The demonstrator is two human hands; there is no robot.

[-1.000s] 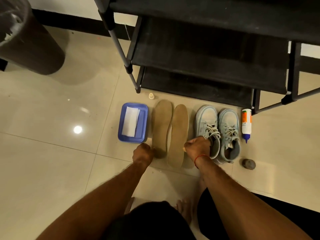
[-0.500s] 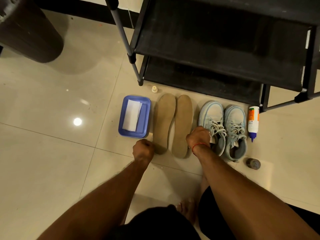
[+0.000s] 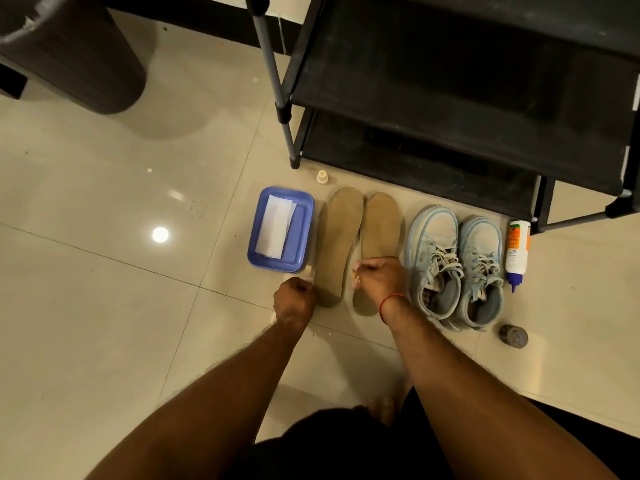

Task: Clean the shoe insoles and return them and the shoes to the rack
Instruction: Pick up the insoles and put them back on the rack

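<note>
Two tan insoles lie side by side on the tiled floor, the left insole [image 3: 337,244] and the right insole [image 3: 379,226]. A pair of pale blue shoes [image 3: 457,265] stands to their right, in front of the black shoe rack [image 3: 433,109]. My left hand [image 3: 294,299] is curled into a fist against the heel edge of the left insole; whether it holds anything is hidden. My right hand [image 3: 379,277] lies over the right insole's rear half, its curled fingertips pinching that insole's inner edge.
A blue tray [image 3: 304,209] holding a folded white wipe [image 3: 275,225] sits left of the insoles. A white squeeze bottle [image 3: 516,252] lies right of the shoes, a small dark cap [image 3: 513,336] below it. A small pale cap [image 3: 322,176] sits by the rack leg. A dark bin [image 3: 72,50] stands far left.
My right hand has moved left from the left shoe's side onto the right insole. My left hand has stayed at the left insole's heel.
</note>
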